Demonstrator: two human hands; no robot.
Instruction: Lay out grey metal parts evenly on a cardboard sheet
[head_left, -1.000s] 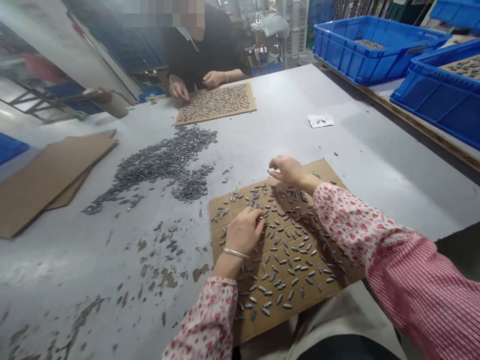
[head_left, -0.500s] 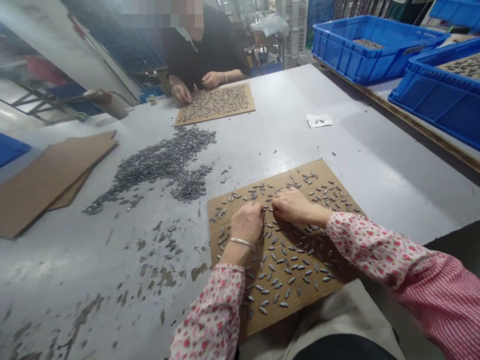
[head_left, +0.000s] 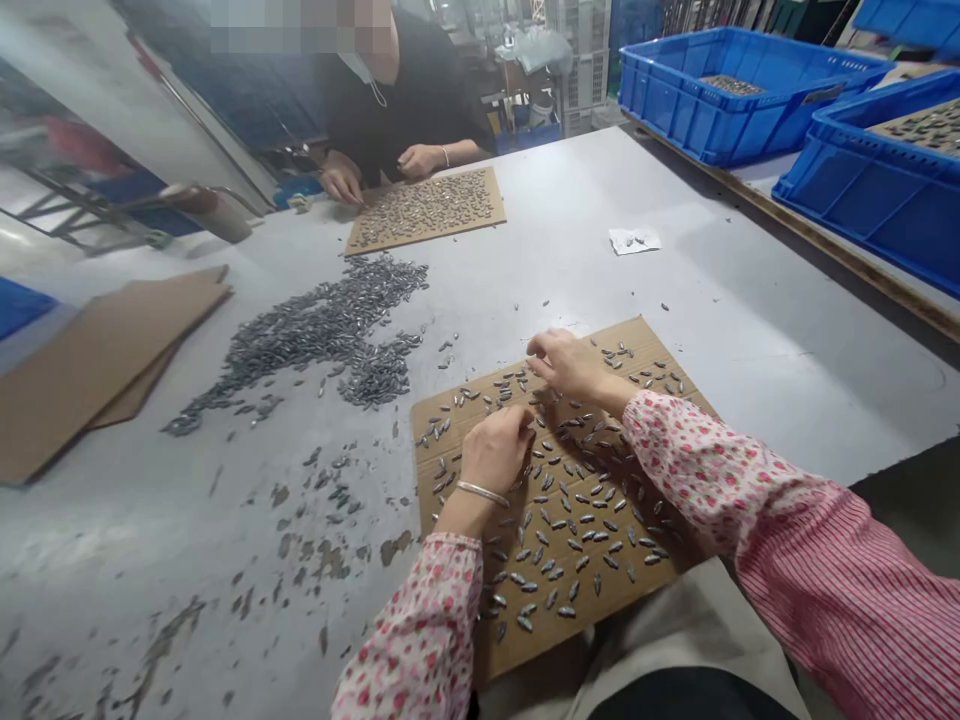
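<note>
The forearms are covered by flowered sleeves [head_left: 431, 610], and a thin bracelet [head_left: 482, 493] is worn on the left wrist. Under the fingers of both hands, a cardboard sheet [head_left: 517, 652] is laid at the near side of the table [head_left: 787, 330]. It is dotted with small grey metal pieces [head_left: 581, 565], which are spread out singly between the fingers and the sheet's near edge. The fingertips of the left hand [head_left: 491, 452] are brought close together, low over the sheet; whether a piece is pinched there cannot be told. The right hand [head_left: 571, 370] is held beyond and to the right of the left fingers, over the sheet's far edge, with thumb and forefinger slightly parted.

To the left of the left fingers, a few loose pieces are scattered, and farther off a dense pile [head_left: 322, 320] is heaped. Well left of that, brown boards [head_left: 112, 365] are stacked. Beyond the right fingers, a white scrap [head_left: 634, 241] is topped with a few bits. Farther away, a second sheet [head_left: 499, 214], thickly covered with pieces, is attended by a person [head_left: 427, 90]. Blue crates [head_left: 709, 115] are lined up far to the right.
</note>
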